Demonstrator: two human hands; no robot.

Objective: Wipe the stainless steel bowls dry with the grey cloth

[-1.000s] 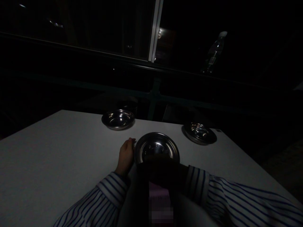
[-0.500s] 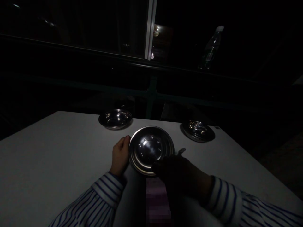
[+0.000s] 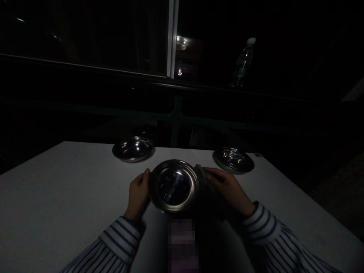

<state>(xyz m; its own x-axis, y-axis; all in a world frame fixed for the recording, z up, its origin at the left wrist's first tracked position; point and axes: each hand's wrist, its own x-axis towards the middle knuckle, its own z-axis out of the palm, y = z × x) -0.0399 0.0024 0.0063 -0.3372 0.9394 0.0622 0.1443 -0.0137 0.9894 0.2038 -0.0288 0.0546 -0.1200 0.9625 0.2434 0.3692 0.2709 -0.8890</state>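
Observation:
A shiny steel dish (image 3: 174,187) is tilted up above the table, its inside facing me. My left hand (image 3: 138,195) is closed on its left rim, thumb on top. At the right rim, my right hand (image 3: 229,189) is closed on a greyish cloth (image 3: 201,173) that touches the dish's edge. Most of the cloth and the lower part of that hand are lost in shadow.
The white table (image 3: 85,182) carries a steel bowl (image 3: 133,149) at its back left and what look like stacked steel dishes (image 3: 234,160) at its back right. Behind stand a clear bottle (image 3: 243,64) and a window frame (image 3: 172,41). The room is very dark.
My right hand has moved from the dish's lower front with the cloth to its right rim. The left hand keeps its hold, and the view has shifted slightly.

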